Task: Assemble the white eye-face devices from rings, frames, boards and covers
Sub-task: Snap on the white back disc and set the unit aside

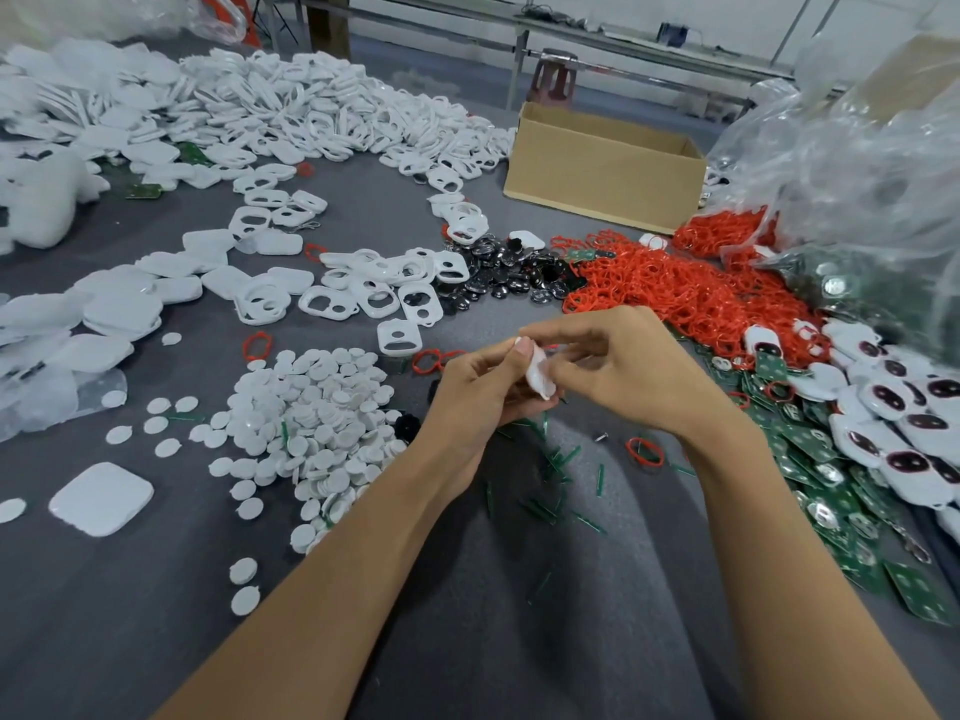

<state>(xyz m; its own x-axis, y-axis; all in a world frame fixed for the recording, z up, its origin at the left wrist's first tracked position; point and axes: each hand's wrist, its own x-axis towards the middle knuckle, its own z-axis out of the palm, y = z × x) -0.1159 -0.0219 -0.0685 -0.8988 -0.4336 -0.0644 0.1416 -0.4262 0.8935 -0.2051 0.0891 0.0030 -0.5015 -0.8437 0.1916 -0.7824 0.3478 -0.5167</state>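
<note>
Over centre of grey tabletop (130, 615): white plastic piece (537, 376), pinched between curled fingers (561, 332) of left hand (467, 400) and right hand (628, 366). Alongside, right: red rings (675, 293), green boards (810, 444).

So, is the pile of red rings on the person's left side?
No, the red rings are heaped on the right, in front of the cardboard box; white discs lie on the left.

Two hands (467, 402) (628, 371), one cardboard box (597, 171), one stool (555, 77)
</note>
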